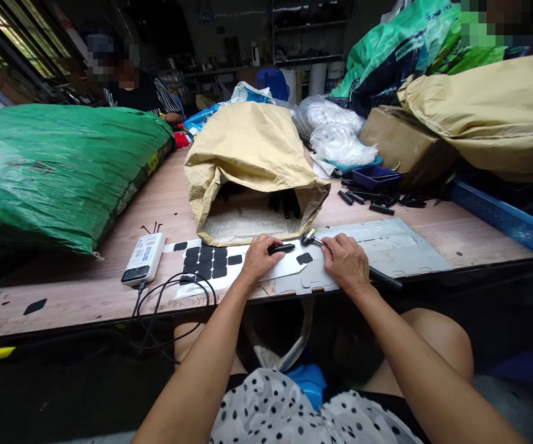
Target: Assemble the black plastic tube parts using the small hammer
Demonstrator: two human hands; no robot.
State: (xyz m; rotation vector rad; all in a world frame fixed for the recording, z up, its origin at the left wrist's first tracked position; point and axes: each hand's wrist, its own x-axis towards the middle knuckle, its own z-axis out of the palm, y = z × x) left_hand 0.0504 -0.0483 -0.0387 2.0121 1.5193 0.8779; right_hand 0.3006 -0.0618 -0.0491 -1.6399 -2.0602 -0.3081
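Observation:
My left hand (261, 258) is closed around a short black cylindrical piece (285, 248), whose end sticks out to the right above a white sheet. In my right hand (347, 264) is a small hammer (385, 279), gripped around its dark handle. The shiny metal hammer head points toward the black piece, apart from it. Rows of black rounded-square stickers (205, 262) lie on the white backing sheet (229, 280) left of my left hand. One loose black patch (304, 258) sits between my hands. A grey flattened board (387, 243) lies under my right hand.
A tan sack (252, 142) gapes open toward me, with dark items inside. On the left are a green sack (63, 172) and a white power bank (145, 259) with a black cable. Several black pieces (381, 209) lie near a blue basket (502, 213). Another person (141, 95) sits across the table.

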